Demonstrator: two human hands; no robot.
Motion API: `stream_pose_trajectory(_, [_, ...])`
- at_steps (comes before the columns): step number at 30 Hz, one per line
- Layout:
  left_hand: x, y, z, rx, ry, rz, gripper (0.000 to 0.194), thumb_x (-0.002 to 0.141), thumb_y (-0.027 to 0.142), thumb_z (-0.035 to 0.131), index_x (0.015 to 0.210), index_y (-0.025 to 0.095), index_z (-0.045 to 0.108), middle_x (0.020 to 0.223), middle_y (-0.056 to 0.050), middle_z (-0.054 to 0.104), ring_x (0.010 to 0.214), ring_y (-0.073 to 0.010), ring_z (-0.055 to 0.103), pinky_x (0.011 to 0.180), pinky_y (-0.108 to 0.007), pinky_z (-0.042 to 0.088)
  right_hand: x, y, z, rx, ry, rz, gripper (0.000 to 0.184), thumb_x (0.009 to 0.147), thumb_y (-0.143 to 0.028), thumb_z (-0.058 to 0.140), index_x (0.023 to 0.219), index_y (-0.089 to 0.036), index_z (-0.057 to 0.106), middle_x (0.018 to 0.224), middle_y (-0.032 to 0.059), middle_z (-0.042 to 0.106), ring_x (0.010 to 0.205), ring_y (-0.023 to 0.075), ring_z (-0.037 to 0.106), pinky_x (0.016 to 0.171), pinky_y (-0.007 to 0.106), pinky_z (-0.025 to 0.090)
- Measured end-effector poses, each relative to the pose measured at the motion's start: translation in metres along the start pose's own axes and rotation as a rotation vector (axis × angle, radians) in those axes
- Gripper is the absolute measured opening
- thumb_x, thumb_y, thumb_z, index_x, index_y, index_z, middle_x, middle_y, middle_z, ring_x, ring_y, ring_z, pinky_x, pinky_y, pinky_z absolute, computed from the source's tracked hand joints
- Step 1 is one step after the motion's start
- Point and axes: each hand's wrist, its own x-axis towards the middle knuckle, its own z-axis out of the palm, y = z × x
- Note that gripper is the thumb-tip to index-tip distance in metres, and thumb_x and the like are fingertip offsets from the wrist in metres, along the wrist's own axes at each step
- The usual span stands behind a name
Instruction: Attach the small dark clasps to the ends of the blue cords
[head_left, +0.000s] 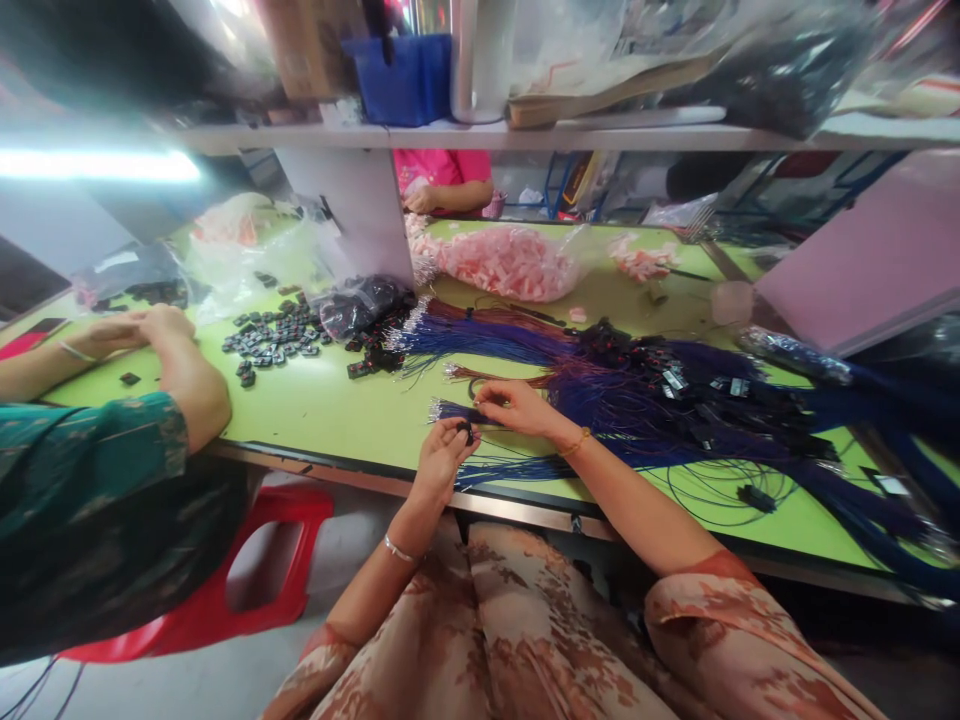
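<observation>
We've got the left hand (pixel 441 455) closed on a small black part (pixel 466 432), thumb and fingers around it, just over the near edge of the green table (pixel 375 420). Right hand (pixel 517 408) is just beside it, fingers bent over the wires (pixel 581 390); we can't tell if it's pinching one. Wires crowd the table from there rightward, silver tips pointing left, black plugs mixed in. Beyond them: bag of pink pieces (pixel 510 262). To the left: loose black pieces (pixel 277 332), a dark bag (pixel 360 305) against the upright divider (pixel 345 215). Shelf (pixel 540 138) spans overhead with a blue bin (pixel 409 80), cutting off part of our view across. Co-worker's arm (pixel 191 375) rests over the table's left end, red stool (pixel 304 545) below; person in pink (pixel 461 180) sits opposite.
</observation>
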Motion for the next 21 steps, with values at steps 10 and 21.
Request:
stream_pose_trajectory(10, [0.011, -0.007, 0.006, -0.04, -0.01, -0.003, 0.03, 0.069, 0.022, 0.073, 0.092, 0.015, 0.056, 0.085, -0.004, 0.066, 0.083, -0.0139, 0.064, 0.096, -0.041, 0.047, -0.017, 0.012, 0.005, 0.072, -0.024, 0.084, 0.017, 0.082, -0.03, 0.056, 0.078, -0.015, 0.063, 0.072, 0.0012, 0.066, 0.062, 0.0113, 0.052, 0.059, 0.022, 0.04])
stream_pose_trajectory(21, [0.013, -0.009, 0.005, -0.048, 0.012, -0.021, 0.023, 0.071, 0.018, 0.068, 0.092, 0.015, 0.058, 0.085, -0.004, 0.064, 0.085, -0.0141, 0.063, 0.098, -0.042, 0.046, -0.02, 0.016, 0.013, -0.281, 0.09, -0.095, 0.011, 0.078, -0.021, 0.056, 0.068, -0.017, 0.056, 0.065, -0.0005, 0.056, 0.06, 0.0108, 0.045, 0.059, 0.023, 0.031])
